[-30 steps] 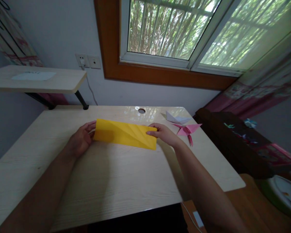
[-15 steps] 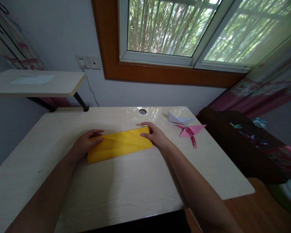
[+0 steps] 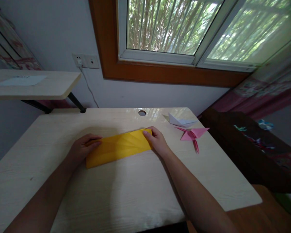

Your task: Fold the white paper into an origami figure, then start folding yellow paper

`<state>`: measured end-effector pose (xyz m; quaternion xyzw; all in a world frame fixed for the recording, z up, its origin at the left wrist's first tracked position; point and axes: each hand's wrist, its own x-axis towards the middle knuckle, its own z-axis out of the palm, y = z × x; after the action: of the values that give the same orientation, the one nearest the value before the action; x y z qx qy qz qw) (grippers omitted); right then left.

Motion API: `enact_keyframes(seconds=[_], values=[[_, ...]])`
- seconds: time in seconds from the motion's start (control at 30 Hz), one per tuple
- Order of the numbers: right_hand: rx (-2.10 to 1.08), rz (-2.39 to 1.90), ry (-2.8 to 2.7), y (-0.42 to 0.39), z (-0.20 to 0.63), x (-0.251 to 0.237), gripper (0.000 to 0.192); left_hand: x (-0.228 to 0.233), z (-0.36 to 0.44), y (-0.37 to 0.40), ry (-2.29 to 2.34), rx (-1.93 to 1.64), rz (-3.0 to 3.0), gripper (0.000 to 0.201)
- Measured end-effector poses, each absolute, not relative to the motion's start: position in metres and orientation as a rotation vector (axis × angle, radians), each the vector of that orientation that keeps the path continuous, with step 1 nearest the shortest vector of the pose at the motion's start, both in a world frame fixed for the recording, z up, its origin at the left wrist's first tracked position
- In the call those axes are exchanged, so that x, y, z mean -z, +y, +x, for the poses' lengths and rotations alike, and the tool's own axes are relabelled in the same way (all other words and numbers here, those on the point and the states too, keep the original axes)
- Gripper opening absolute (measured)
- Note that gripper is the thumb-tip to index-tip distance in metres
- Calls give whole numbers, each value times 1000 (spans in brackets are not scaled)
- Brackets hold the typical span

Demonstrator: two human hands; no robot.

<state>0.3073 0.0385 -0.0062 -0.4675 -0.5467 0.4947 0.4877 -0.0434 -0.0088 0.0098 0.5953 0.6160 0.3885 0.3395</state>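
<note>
A folded sheet of yellow paper [image 3: 120,146], long and creased, lies slightly slanted over the desk in front of me. At its upper left corner my left hand [image 3: 83,147] pinches it, thumb on top and fingers behind. My right hand [image 3: 156,139] grips the upper right end in the same way, with the fingertips hidden behind the paper. To the right of my right hand lie a pink folded-paper figure [image 3: 191,134] and, just behind it, a white folded-paper piece [image 3: 180,122].
The pale wooden desk [image 3: 135,194] has a round cable hole [image 3: 142,113] near its back edge. On the left stands a raised shelf [image 3: 55,84] with a paper sheet on it. A dark brown cabinet [image 3: 247,152] with small items is at the right.
The fingers of my right hand have closed onto the paper's upper right edge; before, its index finger was stretched out beyond it. My left hand still holds the left end. The view shifted slightly.
</note>
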Motion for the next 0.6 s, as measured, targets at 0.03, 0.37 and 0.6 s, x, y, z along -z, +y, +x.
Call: enact_keyframes(seconds=[0.03, 0.37, 0.6], values=[[-1198, -1158, -1312, 38, 307, 6, 32, -10, -42, -9, 1600, -1013, 1537, 34], [-1181, -1154, -1140, 34, 309, 3, 31, -2, -42, -10, 1555, -1147, 1176, 47], [-1140, -1165, -1147, 36, 311, 4, 30, -8, -36, -15, 1496, -1168, 1163, 51]])
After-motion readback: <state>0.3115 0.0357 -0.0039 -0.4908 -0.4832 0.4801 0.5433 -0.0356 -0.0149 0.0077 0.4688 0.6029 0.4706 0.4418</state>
